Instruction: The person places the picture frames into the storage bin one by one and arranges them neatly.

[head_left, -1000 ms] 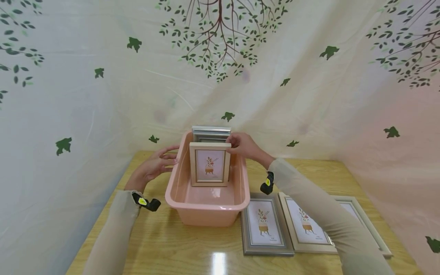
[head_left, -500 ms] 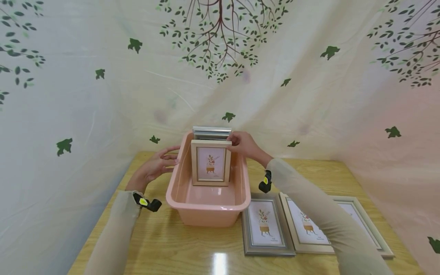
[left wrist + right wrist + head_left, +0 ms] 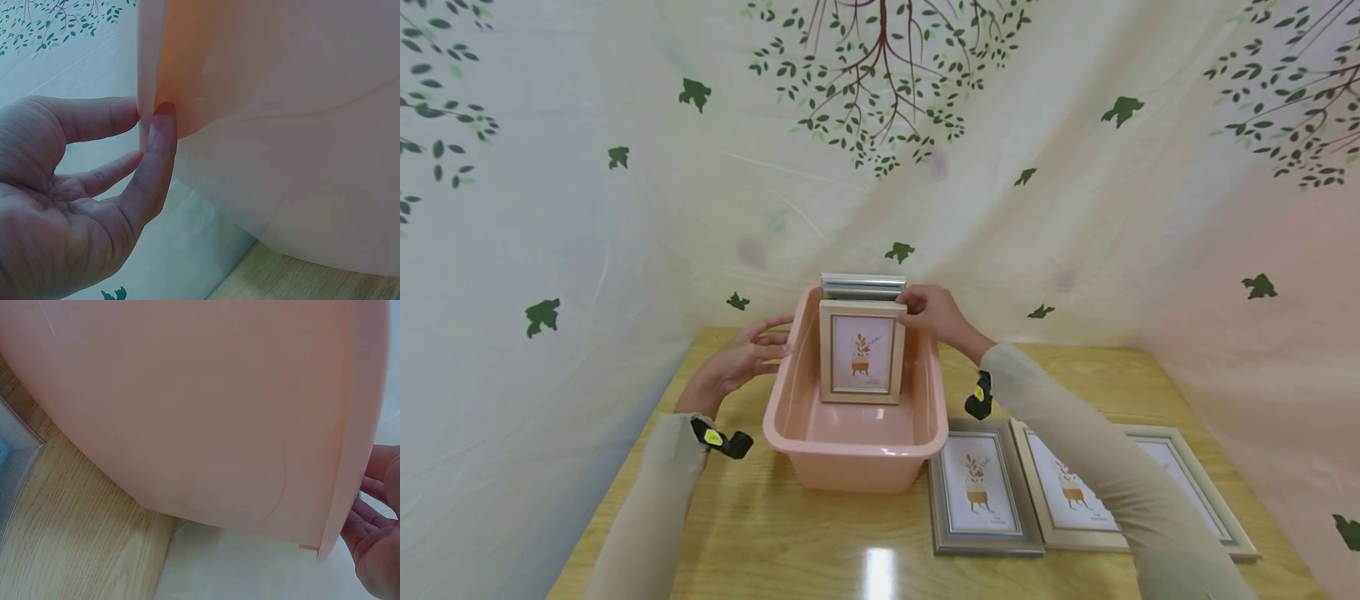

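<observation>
A pink plastic basin (image 3: 859, 472) stands on the wooden table. My left hand (image 3: 741, 362) grips its left rim, and in the left wrist view the fingers (image 3: 164, 134) lie on both sides of the lip. Inside the basin, a small cream picture frame (image 3: 826, 358) with a plant print stands nearly upright. My right hand (image 3: 934, 315) pinches its top right corner. Right behind it, silver picture frames (image 3: 863, 283) rise above the basin's far end. In the right wrist view the basin wall (image 3: 206, 419) hides the cream frame, and only part of the right hand (image 3: 378, 531) shows.
Right of the basin lie a silver-grey picture frame (image 3: 940, 508), a cream picture frame (image 3: 1037, 508) and a pale picture frame (image 3: 1213, 492), the last two partly under my right sleeve. A printed curtain (image 3: 880, 208) hangs behind the table (image 3: 782, 550).
The cream frame in my right hand has moved back and slightly up in view, closer to the silver frames. My left hand has stayed on the basin rim.
</observation>
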### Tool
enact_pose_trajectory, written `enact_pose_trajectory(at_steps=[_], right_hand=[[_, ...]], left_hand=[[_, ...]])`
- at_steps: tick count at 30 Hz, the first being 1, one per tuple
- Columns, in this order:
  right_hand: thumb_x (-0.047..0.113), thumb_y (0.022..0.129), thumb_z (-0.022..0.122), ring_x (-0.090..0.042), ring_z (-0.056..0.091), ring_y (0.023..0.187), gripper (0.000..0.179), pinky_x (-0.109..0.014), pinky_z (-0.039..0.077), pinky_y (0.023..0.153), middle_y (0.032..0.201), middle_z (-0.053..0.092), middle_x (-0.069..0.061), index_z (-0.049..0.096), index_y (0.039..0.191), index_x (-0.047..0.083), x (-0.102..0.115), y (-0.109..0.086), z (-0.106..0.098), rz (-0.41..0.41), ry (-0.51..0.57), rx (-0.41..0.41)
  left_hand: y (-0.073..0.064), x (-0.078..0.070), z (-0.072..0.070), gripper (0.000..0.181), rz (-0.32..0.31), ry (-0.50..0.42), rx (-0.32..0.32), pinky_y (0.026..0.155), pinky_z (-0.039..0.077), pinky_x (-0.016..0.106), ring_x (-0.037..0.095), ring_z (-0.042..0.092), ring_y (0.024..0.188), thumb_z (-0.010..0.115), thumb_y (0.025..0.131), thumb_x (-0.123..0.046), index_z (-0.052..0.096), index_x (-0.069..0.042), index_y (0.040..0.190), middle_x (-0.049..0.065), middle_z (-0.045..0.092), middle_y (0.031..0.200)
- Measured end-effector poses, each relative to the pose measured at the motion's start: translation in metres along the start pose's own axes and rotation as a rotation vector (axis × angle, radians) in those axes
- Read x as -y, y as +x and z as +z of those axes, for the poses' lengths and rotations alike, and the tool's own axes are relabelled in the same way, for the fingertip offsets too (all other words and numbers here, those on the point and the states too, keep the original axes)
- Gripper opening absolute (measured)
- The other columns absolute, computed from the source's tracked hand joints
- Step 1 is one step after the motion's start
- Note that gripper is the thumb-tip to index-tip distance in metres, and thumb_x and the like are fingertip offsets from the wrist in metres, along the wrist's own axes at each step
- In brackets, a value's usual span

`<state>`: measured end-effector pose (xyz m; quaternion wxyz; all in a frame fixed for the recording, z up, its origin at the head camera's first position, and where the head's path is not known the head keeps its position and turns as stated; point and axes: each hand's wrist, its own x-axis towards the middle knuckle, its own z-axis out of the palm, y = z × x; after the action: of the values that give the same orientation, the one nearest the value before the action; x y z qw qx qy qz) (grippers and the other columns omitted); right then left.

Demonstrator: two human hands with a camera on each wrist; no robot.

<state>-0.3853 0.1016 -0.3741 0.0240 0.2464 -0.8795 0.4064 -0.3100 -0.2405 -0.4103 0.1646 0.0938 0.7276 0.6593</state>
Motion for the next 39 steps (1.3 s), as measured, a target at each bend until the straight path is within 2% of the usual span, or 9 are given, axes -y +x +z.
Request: enact_pose_trajectory(at_steps=[16,31,39], right_hand=[[-0.002,0.087,0.075,-0.033,0.068,0.099,0.032,-0.043,0.058,0.091,0.111,0.071,-0.022,0.069,0.119,-0.004,-0.0017,-0.0029,0.0024,0.018,0.011,-0.011],[-0.002,0.086,0.077,-0.033,0.065,0.1,0.033,-0.042,0.058,0.091,0.111,0.063,-0.021,0.07,0.118,-0.004,-0.0061,-0.0048,0.008,0.022,0.014,-0.066],[-0.002,0.088,0.076,-0.033,0.066,0.101,0.033,-0.043,0.058,0.093,0.115,0.065,-0.021,0.07,0.12,-0.003,-0.0061,-0.0036,0.0079,0.04,0.042,-0.071]], left_hand=[[0.0013,-0.0002,-0.0009,0.07,0.0,0.001,-0.005,0.092,0.057,0.027,0.009,0.061,0.113,0.058,0.104,-0.011,0.021,-0.012,0.163,0.029,0.037,0.155],[-0.0001,0.0014,-0.0006,0.07,0.009,-0.001,-0.001,0.092,0.057,0.027,0.009,0.061,0.113,0.058,0.103,-0.012,0.021,-0.011,0.163,0.029,0.037,0.154],[0.0026,0.0011,-0.002,0.07,0.011,0.007,-0.006,0.092,0.057,0.027,0.01,0.061,0.113,0.058,0.103,-0.012,0.022,-0.011,0.163,0.029,0.037,0.155]])
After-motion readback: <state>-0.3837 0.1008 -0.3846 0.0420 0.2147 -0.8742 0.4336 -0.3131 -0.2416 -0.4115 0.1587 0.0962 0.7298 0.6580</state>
